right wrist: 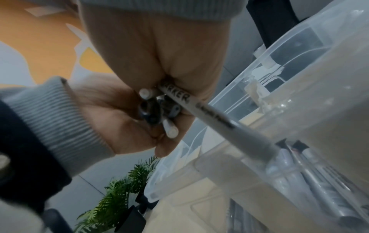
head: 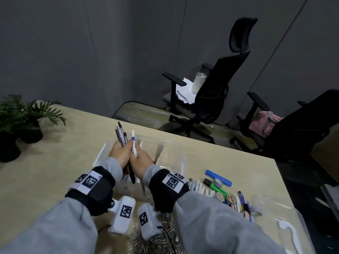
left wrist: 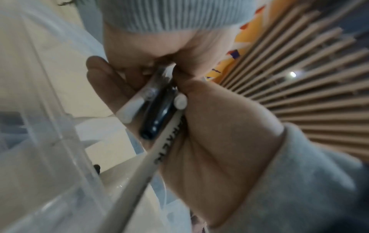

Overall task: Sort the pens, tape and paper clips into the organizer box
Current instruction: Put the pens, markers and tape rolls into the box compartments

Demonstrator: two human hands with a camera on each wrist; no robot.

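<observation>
Clear plastic is making the organizer box [head: 166, 143] hard to read in the head view: both hands are covering its near middle, and its walls are fading into the table [head: 55, 162]. Paper clips [head: 157, 241] are lying in a silvery heap at the near edge, partly hidden by the wrist cameras and cut off by the frame. Both wrist views are blurring with motion.

Left hand [head: 120, 153] is curling its fingers round a bundle of pens [head: 121, 133], long axes near upright and leaning slightly left, dark tips pointing up and away, above the box. Right hand [head: 142, 161] is pinching a white marker [head: 134, 143] with a blue band, touching the left hand; the marker is standing almost upright, and in the right wrist view its lower end is reaching down into a box compartment where other pens are lying. Loose pens, highlighters and tape rolls [head: 225, 197] are lying on the table at the right.
</observation>
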